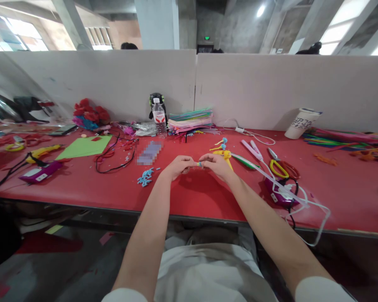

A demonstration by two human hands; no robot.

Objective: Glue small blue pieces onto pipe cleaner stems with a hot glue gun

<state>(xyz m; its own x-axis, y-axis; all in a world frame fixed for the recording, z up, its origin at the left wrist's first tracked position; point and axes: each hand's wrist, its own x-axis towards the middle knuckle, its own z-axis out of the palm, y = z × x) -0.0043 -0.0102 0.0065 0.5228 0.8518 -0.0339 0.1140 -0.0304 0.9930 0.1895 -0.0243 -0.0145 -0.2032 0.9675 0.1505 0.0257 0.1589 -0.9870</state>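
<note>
My left hand point(179, 165) and my right hand point(216, 165) meet over the red table, fingertips pinched on a small blue-and-yellow piece point(200, 164) between them. The fingers hide most of it, so its exact kind is unclear. Just behind my right hand lies a yellow glue gun point(226, 154), partly covered by that hand. Beyond it rest small blue pieces with yellow stems point(223, 143). Left of my left hand is a loose pile of short, fuzzy light-blue pieces point(145, 178).
Scissors point(279, 168), a pink hair-straightener-like tool point(251, 147) and a purple box with cables point(279, 193) lie at right. A water bottle point(159, 118) and pipe cleaners point(190, 121) stand near the partition. A paper cup point(302, 123) leans there. Green paper point(86, 147) lies left.
</note>
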